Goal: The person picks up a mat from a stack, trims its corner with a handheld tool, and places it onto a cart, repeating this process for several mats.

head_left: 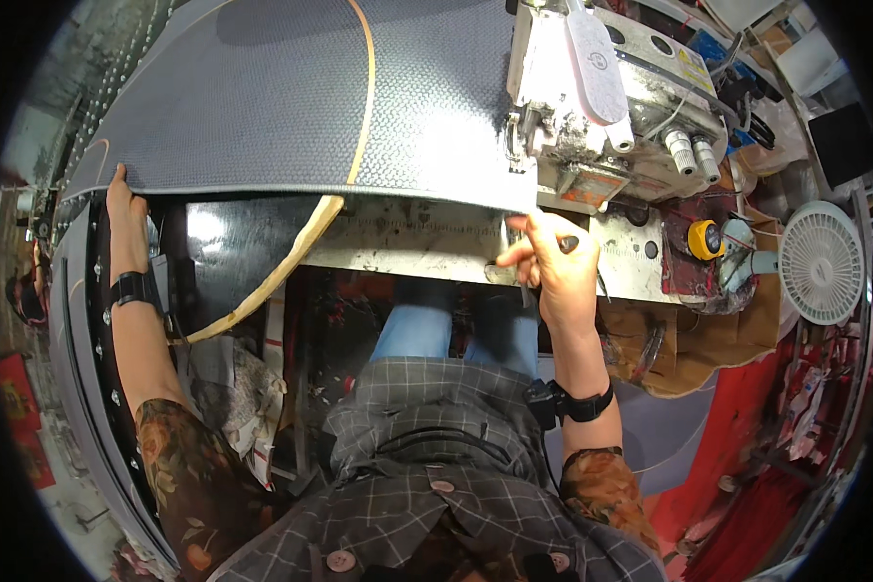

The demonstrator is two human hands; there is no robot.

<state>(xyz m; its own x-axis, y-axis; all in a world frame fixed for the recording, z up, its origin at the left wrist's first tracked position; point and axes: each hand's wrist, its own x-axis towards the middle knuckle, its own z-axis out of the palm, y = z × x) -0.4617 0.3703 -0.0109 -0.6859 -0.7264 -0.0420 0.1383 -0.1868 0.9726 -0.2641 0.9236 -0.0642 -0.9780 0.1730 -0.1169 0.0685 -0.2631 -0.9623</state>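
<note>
A large grey textured mat (262,107) with a thin orange stripe spreads over the table, and its near edge has a pale bound rim. At the mat's left end, my left hand (128,218) grips that edge, thumb on top and fingers underneath. My right hand (561,257) is closed just below the mat's right corner, in front of the sewing machine (601,107). Within its curled fingers sits a small dark-handled tool (569,244), mostly hidden, so its exact kind cannot be made out. The machine's needle area lies at the mat's right edge.
A curved wooden strip (276,276) slants below the mat's edge. On the right are a yellow round device (705,240), a white fan (822,262) and a cardboard box (737,335). A metal measuring plate (407,242) runs along the table front.
</note>
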